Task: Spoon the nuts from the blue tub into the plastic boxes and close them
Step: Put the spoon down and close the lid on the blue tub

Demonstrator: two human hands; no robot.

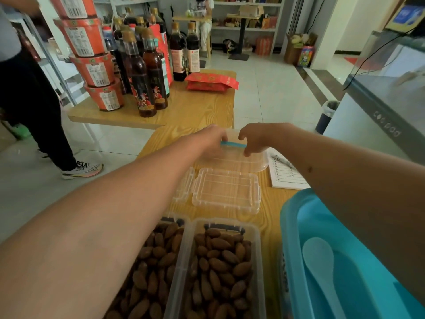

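head view, near to far: two open plastic boxes, one on the left [151, 268] and one on the right [220, 268], are sitting at the near table edge, both filled with brown nuts [218, 261]. just to their right, the blue tub [289, 238] is holding a pale spoon [319, 261] lying on its floor. beyond the filled boxes, a clear lid [226, 191] is lying flat on the wooden table [269, 222], with a second clear lid [184, 187] partly hidden under the left forearm. farther on, both arms are reaching forward to an empty clear box with a blue clasp [241, 157]; the left hand [211, 143] is gripping its left end with curled fingers, and the right hand [253, 139] is pinching its right end. a lined notepad [285, 173] is lying just right of that box. on a second table [195, 107] farther back, dark bottles [147, 72], stacked orange tubs [92, 56] and a red packet [211, 81] are standing. a person's leg and sneaker [80, 169] are showing at the left.
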